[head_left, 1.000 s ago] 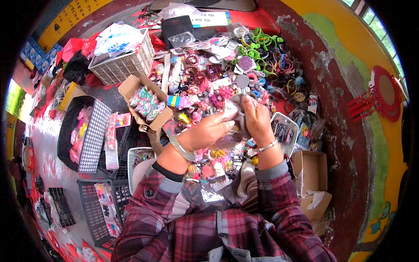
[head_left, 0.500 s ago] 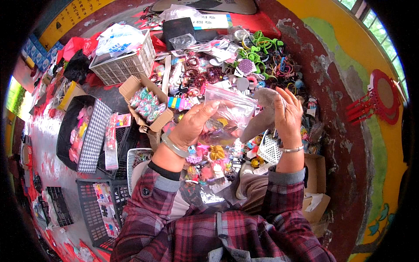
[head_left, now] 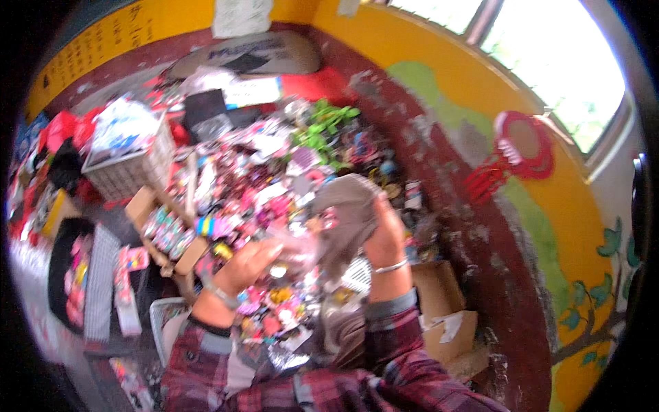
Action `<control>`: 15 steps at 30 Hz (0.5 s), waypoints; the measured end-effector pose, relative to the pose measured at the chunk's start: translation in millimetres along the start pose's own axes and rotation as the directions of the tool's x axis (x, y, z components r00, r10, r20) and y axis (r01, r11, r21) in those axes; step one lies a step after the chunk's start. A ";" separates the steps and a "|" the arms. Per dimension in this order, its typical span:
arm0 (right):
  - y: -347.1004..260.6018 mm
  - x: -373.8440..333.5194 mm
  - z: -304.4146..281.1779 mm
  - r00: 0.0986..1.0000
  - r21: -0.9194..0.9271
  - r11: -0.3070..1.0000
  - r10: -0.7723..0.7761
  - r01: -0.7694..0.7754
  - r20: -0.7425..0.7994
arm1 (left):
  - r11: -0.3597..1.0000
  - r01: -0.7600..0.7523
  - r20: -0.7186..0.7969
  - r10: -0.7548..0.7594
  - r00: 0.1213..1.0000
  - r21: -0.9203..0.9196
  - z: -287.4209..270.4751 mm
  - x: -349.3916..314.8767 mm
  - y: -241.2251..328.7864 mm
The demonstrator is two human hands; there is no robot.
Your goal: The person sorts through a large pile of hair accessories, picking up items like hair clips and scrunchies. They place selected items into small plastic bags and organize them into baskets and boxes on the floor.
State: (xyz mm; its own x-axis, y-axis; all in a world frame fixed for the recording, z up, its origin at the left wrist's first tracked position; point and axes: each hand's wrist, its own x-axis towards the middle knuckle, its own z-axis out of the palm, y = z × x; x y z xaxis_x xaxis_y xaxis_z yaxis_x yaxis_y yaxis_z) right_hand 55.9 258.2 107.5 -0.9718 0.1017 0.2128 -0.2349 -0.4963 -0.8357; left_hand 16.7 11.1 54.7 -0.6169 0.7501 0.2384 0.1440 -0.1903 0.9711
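My right hand (head_left: pixel 386 237), a bracelet at its wrist, grips a soft grey-brown cloth (head_left: pixel 345 216) that hangs in folds to its left. The exact kind of cloth item is not clear. Close by on the left, my left hand (head_left: pixel 248 266) pinches a clear plastic bag (head_left: pixel 300 248), smeared by motion and partly behind the cloth. Small colourful items lie in a heap below both hands, among them a yellow-gold piece (head_left: pixel 280 295).
An open cardboard box (head_left: pixel 189 255) of small packets stands left of the heap, with a white crate (head_left: pixel 130 168) behind it. Green hair hoops (head_left: pixel 322 123) lie at the far side. Another cardboard box (head_left: pixel 439 329) sits by my right forearm. A red round ornament (head_left: pixel 525 144) hangs on the wall.
The whole view has swung up and to the right, with blur. The grey-brown cloth has spread out and now hangs across the bag's right side. The bag looks lower and more crumpled.
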 end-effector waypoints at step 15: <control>32.2 -23.2 65.5 0.729 -0.675 0.439 0.064 0.593 0.681 | 0.604 -0.383 0.313 0.223 0.923 0.699 3.3 10.6 -6.2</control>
State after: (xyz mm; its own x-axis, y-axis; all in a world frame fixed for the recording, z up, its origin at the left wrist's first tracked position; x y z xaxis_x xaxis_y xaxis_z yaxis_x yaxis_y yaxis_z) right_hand 72.2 183.4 108.8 -0.7096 -0.5450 0.4467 -0.6930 0.4250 -0.5823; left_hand 11.8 22.3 51.2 -0.2955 0.8483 0.4393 0.8641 0.0411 0.5017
